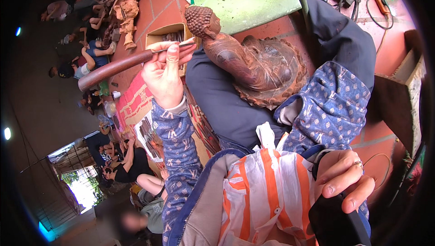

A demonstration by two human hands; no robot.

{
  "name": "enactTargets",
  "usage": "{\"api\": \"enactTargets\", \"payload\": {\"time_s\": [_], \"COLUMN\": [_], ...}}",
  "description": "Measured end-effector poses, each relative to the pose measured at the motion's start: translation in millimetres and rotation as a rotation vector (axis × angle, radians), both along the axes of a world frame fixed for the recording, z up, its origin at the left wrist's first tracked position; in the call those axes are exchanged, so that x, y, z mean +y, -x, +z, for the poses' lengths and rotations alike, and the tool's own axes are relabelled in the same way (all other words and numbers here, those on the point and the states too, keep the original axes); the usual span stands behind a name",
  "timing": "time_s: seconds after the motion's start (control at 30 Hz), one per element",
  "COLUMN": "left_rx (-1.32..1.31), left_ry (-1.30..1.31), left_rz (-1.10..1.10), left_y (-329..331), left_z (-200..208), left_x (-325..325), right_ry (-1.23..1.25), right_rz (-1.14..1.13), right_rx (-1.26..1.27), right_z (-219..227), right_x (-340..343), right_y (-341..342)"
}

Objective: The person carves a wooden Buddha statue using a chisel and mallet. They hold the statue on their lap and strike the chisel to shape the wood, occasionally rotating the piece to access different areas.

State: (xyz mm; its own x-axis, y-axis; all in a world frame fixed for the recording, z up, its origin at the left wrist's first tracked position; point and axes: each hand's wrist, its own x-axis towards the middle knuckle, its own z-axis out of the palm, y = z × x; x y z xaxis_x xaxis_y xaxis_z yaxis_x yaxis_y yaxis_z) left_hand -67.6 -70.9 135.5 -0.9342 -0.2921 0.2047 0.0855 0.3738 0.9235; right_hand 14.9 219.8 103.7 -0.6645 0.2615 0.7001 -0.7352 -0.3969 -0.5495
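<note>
Left hand [164, 76] is clamped around a carving chisel [118, 66]: wooden handle running out to the person's left, thumb and fingers pinching the thin metal shank, blade tip pointing at the neck of the statue. Right hand [343, 178] is closed on a dark phone-like object [335, 223] low at the right, ring on one finger.

The wooden statue [247, 62], reddish-brown with a knobbed head and a scalloped round base, lies tilted across the person's lap on dark trousers [226, 110], head toward the cardboard box of tools [170, 37]. Neither hand steadies it; it rests against a patterned blue sleeve [333, 105].

Risk, as I judge it: with the statue braced only by the leg and sleeve, pressure from the blade could roll it, letting the edge skate off the neck detail or toward the thigh. A one-handed pinch grip gives little control of depth. Other people sit working on the floor beyond, well apart.
</note>
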Motion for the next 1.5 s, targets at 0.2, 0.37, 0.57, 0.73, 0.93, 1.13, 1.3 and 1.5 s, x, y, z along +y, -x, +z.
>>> {"api": "enactTargets", "payload": {"time_s": [0.2,0.37,0.57,0.73,0.93,1.13,1.3,1.5], "left_rx": [0.138,0.229,0.275,0.299,0.363,0.451,0.471,0.510], "left_ry": [0.114,0.162,0.160,0.136,0.311,0.448,0.464,0.559], "left_rz": [-0.028,-0.043,-0.052,-0.083,-0.111,-0.129,-0.143,-0.136], "left_y": [9,20,25,26,26,24,24,23], "left_z": [1,-11,-18,-21,-29,-37,-40,-41], "left_x": [6,0,0,0,-6,-3,-6,-5], "right_ry": [0.028,0.029,0.026,0.028,0.045,0.037,0.042,0.050], "right_rz": [0.012,-0.017,-0.004,-0.010,-0.001,0.004,0.032,0.024], "right_rx": [-0.007,0.029,0.015,0.008,0.032,0.045,0.031,0.056], "right_z": [-1,-3,-3,-1,-4,-4,0,-5], "right_x": [0,-2,1,0,-1,1,1,1], "right_y": [1,3,3,3,3,3,4,5]}}
